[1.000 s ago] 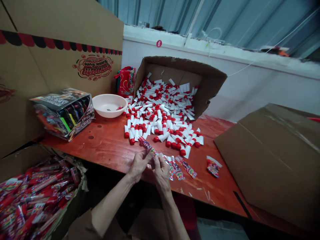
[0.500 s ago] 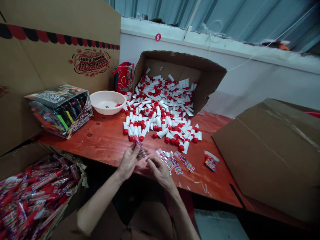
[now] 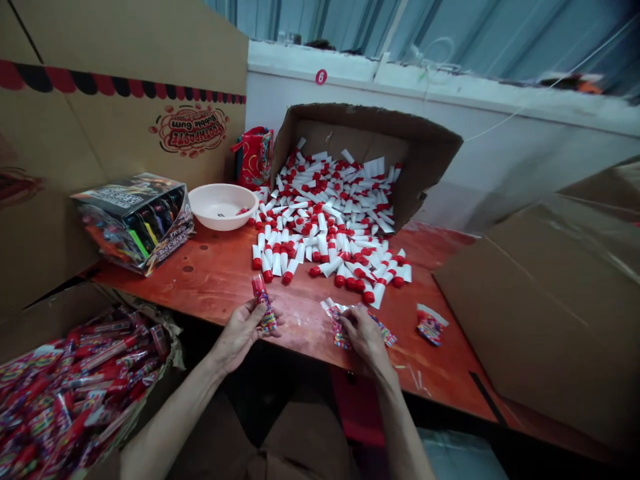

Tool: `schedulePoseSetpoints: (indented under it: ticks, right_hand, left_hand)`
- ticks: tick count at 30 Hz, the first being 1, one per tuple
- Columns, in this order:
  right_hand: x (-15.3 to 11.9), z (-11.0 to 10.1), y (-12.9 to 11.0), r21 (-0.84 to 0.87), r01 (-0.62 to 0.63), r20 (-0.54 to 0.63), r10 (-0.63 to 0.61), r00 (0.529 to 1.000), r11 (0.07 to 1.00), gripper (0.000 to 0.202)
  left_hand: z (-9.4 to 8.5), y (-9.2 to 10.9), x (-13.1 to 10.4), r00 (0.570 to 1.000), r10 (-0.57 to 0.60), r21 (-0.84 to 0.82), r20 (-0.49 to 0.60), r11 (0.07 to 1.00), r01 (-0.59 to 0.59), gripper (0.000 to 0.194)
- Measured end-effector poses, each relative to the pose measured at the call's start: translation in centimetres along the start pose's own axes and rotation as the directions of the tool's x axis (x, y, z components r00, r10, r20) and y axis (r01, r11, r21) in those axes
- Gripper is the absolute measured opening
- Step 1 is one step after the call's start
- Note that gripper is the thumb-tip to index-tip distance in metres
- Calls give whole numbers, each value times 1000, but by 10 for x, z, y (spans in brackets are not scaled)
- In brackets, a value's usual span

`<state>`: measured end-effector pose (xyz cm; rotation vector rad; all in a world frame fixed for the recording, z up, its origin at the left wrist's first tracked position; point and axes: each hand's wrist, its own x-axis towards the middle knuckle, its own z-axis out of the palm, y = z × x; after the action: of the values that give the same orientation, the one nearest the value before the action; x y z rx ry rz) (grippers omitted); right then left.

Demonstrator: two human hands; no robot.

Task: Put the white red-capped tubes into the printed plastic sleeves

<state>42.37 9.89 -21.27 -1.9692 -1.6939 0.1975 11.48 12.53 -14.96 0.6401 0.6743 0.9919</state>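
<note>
My left hand is closed on a tube in a colourful printed wrapper, its clear red end pointing away from me. At the table's front edge my right hand lies over some flat printed wrappers, its fingers bent and pinched together; whether they grip one is hidden. Beyond both hands is a pile of white tubes with red caps, spilling from a cardboard box on its side. Another bunch of printed wrappers lies to the right.
A pale bowl and a display box of colourful packets stand at the left of the red table. At lower left is a carton of wrapped tubes. A large closed-looking carton stands at the right.
My right hand has moved right, away from my left hand, onto the flat wrappers. My left hand has shifted slightly left with the wrapped tube, now more upright. The view has shifted a little.
</note>
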Motion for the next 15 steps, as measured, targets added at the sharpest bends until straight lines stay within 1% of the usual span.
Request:
schedulePoseSetpoints:
  ticks: [2, 4, 6, 9, 11, 13, 14, 15]
  right_hand:
    - [0, -1, 1, 8, -21, -2, 21, 1000, 1000, 24]
    - [0, -2, 2, 0, -52, -31, 52, 998, 999, 24]
    - [-1, -2, 4, -11, -55, -47, 55, 997, 998, 25]
    - [0, -1, 3, -15, -36, -20, 36, 999, 999, 27]
    - [2, -4, 1, 14, -48, -6, 48, 999, 999, 29]
    - [4, -11, -3, 84, -46, -11, 47, 999, 995, 33]
    - [6, -15, -6, 132, -38, -21, 41, 999, 991, 34]
    - [7, -20, -9, 186, -27, -34, 34, 999, 982, 36]
  left_hand:
    - [5, -3, 1, 1000, -15, 1, 25, 1000, 15, 36]
    - [8, -5, 1, 999, -25, 12, 37, 1000, 25, 37]
    - [10, -5, 0, 999, -28, 27, 42, 999, 27, 37]
    - [13, -7, -2, 998, -33, 54, 53, 998, 30, 38]
    - [11, -7, -6, 998, -37, 95, 42, 995, 33, 40]
    - [0, -1, -14, 999, -33, 188, -5, 982, 33, 42]
    - [-10, 5, -21, 999, -24, 259, -41, 965, 34, 44]
    - [-25, 14, -30, 996, -12, 343, -85, 938, 40, 47]
